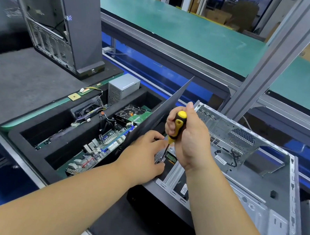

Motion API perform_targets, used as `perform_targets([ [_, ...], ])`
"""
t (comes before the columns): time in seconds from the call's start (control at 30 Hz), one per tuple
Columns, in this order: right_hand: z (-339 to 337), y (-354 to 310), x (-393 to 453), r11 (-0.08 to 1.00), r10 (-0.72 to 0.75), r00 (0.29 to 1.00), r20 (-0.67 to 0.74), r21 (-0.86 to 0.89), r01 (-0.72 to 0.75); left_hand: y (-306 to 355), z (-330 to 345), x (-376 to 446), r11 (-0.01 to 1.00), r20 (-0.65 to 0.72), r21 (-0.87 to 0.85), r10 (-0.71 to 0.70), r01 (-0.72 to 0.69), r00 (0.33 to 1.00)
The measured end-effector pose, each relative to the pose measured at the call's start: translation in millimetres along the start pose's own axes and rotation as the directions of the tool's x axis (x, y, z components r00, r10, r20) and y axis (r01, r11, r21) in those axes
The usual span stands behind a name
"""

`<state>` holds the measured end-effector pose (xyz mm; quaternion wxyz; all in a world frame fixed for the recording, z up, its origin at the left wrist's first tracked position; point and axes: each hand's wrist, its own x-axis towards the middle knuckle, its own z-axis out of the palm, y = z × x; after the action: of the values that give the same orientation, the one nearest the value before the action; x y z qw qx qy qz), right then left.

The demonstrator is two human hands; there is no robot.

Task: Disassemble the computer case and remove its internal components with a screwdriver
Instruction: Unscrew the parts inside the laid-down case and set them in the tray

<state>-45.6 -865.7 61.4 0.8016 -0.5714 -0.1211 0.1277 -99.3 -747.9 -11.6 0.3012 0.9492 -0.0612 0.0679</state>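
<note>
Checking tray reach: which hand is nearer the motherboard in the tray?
Left. The left hand is just right of the motherboard, by the tray's edge; the right hand grips the screwdriver farther right, over the case.

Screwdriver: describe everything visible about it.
The screwdriver has a yellow-and-black handle, seemingly plastic with rubbery grip, and a thin metal shaft. It stands nearly upright, tip down on a metal bracket at the near edge of the open computer case. The right hand grips the handle; the left hand touches the bracket beside the tip.

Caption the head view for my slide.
Right hand drives screwdriver into open computer case; left hand steadies bracket.
</note>
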Motion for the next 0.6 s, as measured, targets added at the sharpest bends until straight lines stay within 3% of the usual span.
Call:
perform_targets([
  [0.27,4.4,7.9,-1.1,0.973,-0.109,0.994,0.025,0.206,0.102,-0.2,0.5,-0.3,1.0,-0.025,-0.023,0.006,-0.006,1.0],
  [0.47,2.7,6.4,-6.7,0.986,-0.144,0.989,-0.024,0.084,0.145,0.0,0.0,-0.9,0.999,-0.032,-0.03,0.01,-0.011,0.999],
  [0.6,0.9,1.1,-7.3,0.997,-0.074,0.996,-0.047,-0.043,0.072,0.1,0.1,-0.9,0.999,-0.037,-0.029,0.013,-0.014,0.999],
])
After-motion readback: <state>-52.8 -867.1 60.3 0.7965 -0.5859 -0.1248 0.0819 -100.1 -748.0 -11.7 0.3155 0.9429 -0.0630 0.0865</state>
